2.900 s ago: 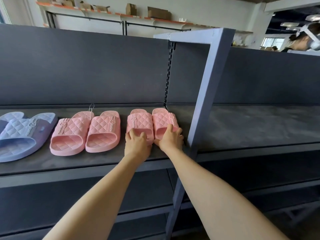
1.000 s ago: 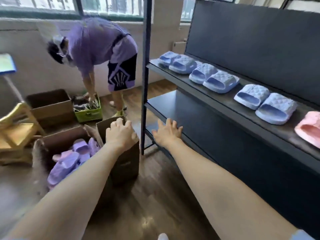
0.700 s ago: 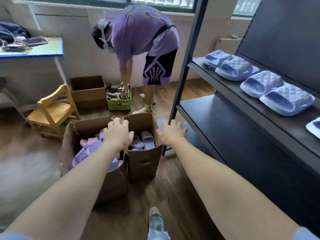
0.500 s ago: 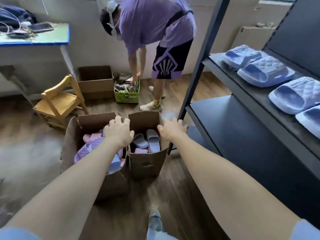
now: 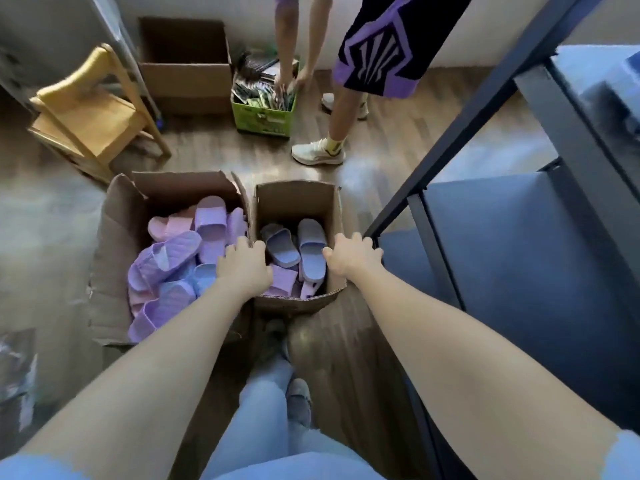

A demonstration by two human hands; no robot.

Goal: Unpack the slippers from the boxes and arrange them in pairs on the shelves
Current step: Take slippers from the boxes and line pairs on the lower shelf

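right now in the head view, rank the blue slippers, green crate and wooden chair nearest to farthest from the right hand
1. blue slippers, in the small box, just left of the right hand
2. green crate, farther back on the floor, to the left
3. wooden chair, far back left
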